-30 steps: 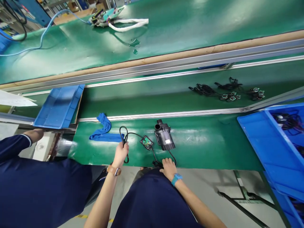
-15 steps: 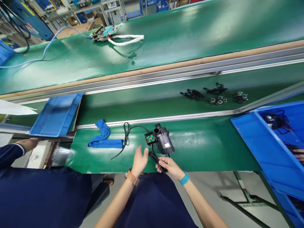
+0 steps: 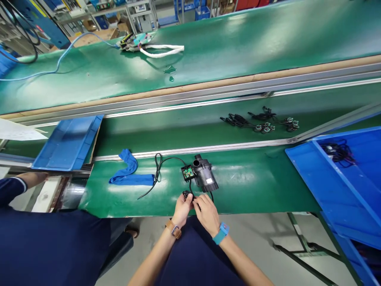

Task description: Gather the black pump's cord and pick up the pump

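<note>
A black pump (image 3: 205, 174) lies on the green bench, with an open box holding a green circuit board (image 3: 188, 172) at its left side. Below the box, my left hand (image 3: 182, 206) grips a coiled black cable (image 3: 187, 193) between thumb and fingers. Close beside it, my right hand (image 3: 206, 210) has its fingers closed on the same cable near the bench's front edge; the part inside the fingers is hidden. Another black cable (image 3: 157, 171) runs left from the box in a loop and ends loose on the bench.
A strip of blue cloth (image 3: 127, 178) lies left of the cable. Blue bins stand at left (image 3: 67, 143) and right (image 3: 336, 178), the right one holding cables. Wired parts (image 3: 264, 127) rest on the lower shelf behind. A co-worker's arm (image 3: 20, 184) is at far left.
My left hand has moved from open beside the cable to gripping it. My right hand has shifted left, meeting the left one. Another person's hand at the right bin is gone from view.
</note>
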A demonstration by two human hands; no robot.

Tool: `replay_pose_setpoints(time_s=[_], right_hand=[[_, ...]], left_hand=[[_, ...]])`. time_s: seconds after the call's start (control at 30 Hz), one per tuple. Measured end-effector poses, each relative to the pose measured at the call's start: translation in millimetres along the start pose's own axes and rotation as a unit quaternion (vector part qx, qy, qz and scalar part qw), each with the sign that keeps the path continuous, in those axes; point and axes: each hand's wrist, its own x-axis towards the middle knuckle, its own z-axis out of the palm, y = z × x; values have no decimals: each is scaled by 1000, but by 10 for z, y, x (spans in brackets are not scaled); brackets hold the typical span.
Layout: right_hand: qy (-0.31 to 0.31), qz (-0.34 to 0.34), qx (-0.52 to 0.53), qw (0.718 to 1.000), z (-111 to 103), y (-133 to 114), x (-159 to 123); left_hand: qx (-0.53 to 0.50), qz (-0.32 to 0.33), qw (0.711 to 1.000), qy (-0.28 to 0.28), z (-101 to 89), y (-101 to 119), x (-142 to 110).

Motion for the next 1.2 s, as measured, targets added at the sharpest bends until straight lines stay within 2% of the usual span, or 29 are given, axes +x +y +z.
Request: replay_pose_setpoints(time_s=[0.1,0.2,0.3,0.33,0.43,0.47,0.5,0.63,0.8,0.87,0.93,1.0,1.1,1.2], right_hand=[[57,54,94,992,40,25,2],[114,136,192,965,104,128,-20],[111,182,277,937,154,234,-65],[101,207,341,912,157,263,-79],[62,288,520,802,110,339,-89],[54,305,542,782,76,365,-81],[50,314,546,775,37,392,-69],[42,308,506,804,-148,480,-14],[64,281,366,885,-346,447,17],[49,265,290,919,-392,402,38],[17,254,231,939,-419,368,74],[-8,260,208,943,-444,357,121],[-47,287,221,931,-495,375,198],[-112,307,244,913,-552,392,260]], left_hand=[[15,29,999,1,42,-31,5],[21,46,999,8,116,-63,15],[42,50,998,26,207,-70,26],[56,51,997,31,233,-67,26],[81,39,996,17,287,-58,12],[70,30,997,1,296,-61,4],[49,22,998,-21,301,-68,-2],[-36,5,994,-98,298,-118,1],[-28,3,996,-80,283,-135,39],[-18,14,997,-77,276,-127,50],[-2,23,997,-76,270,-122,60],[17,28,997,-76,264,-124,72],[42,42,996,-71,263,-143,89],[63,66,994,-62,266,-182,101]])
